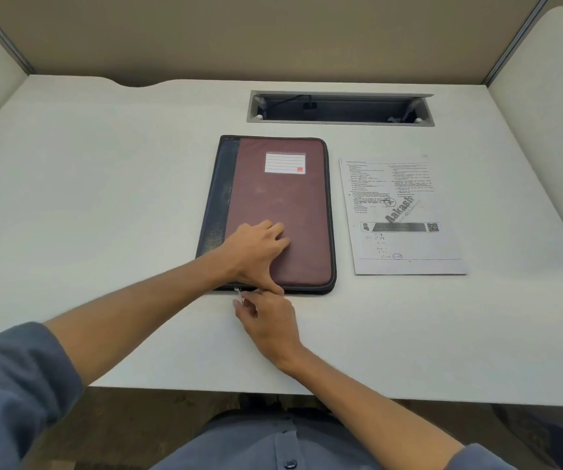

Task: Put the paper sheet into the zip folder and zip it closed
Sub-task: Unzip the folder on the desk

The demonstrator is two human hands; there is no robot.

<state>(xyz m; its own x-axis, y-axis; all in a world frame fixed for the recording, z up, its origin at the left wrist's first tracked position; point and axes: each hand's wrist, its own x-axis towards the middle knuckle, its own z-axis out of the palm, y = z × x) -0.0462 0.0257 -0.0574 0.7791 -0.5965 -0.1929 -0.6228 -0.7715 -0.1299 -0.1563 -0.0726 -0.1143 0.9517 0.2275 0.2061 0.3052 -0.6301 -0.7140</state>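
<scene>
Fingers (243, 297) of the right hand (268, 325) are pinched together on the zipper pull (238, 294), which sits at the near edge of the zip folder (275, 212), toward its near-left corner. Left hand (256, 251) lies just beyond, palm down on the maroon cover, fingers spread and fairly straight, thumb reaching down to the near edge beside the pull; it appears to be bracing the folder against the desk (103, 198).

Assessment: the folder looks fully zipped, so opening is the step in hand. Zipper track runs from the pull rightward along the near edge, then turns away up the far-reaching right side. The pull must therefore travel to the right, away from the left thumb, and the right hand is the one placed for it.

Folder's long axis runs away from the person. Paper sheet (403, 215) lies flat just beside the folder's right edge, not touching it, long axis parallel, nearer the right hand. Not yet inserted.

Beyond both, a cable tray (341, 108) is recessed in the desk.
</scene>
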